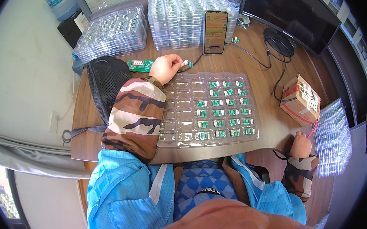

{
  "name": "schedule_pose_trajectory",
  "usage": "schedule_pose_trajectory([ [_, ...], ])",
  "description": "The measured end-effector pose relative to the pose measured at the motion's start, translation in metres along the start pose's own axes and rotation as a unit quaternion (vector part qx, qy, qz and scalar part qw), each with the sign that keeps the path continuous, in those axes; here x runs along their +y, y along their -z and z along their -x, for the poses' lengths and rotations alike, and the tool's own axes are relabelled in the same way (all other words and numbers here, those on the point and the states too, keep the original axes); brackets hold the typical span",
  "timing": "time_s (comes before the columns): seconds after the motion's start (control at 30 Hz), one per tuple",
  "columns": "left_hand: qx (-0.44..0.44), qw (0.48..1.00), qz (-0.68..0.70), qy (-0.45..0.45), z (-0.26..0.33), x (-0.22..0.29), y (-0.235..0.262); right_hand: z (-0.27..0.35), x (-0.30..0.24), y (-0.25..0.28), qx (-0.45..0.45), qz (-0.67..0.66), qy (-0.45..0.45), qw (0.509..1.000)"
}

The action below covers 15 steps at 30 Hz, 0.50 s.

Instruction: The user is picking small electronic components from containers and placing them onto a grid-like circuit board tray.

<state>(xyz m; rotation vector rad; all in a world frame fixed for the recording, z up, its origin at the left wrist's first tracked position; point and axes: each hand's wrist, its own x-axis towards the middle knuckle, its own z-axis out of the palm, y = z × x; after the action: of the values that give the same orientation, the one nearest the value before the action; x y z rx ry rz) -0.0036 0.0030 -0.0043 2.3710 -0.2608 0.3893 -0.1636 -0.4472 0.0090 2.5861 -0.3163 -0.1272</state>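
Observation:
My left hand [164, 69] reaches over the far left of the tray and pinches a small green circuit board with a white connector [188, 64]. Beside its wrist, a longer green board with a red digit display [138, 65] lies on the desk. Below sits a clear plastic tray [182, 138] with many pockets; small green circuit boards [218, 112] fill columns on its right side, and the left pockets hold none. At the desk's right edge my right hand [301, 146] is curled near red wires [313, 128]; whatever its fingers hold is hidden.
Stacked clear trays [179, 20] and a lower stack [112, 33] stand at the back. A phone [215, 33] leans upright before them. On the right are a monitor [290, 15], a taped cardboard box [300, 101] and more trays [334, 140]. A black mesh bag [105, 81] lies left.

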Motion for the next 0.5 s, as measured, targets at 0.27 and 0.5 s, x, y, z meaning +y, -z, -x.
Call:
schedule_pose_trajectory([
  [0.27,0.008,1.000,0.019,-0.003,0.000,0.001,0.001,0.001,0.004,0.000,0.011,-0.020,0.030,0.999],
  [0.5,0.009,1.000,0.021,-0.005,0.003,-0.001,0.000,0.022,-0.001,0.062,0.052,-0.119,0.050,0.990],
])
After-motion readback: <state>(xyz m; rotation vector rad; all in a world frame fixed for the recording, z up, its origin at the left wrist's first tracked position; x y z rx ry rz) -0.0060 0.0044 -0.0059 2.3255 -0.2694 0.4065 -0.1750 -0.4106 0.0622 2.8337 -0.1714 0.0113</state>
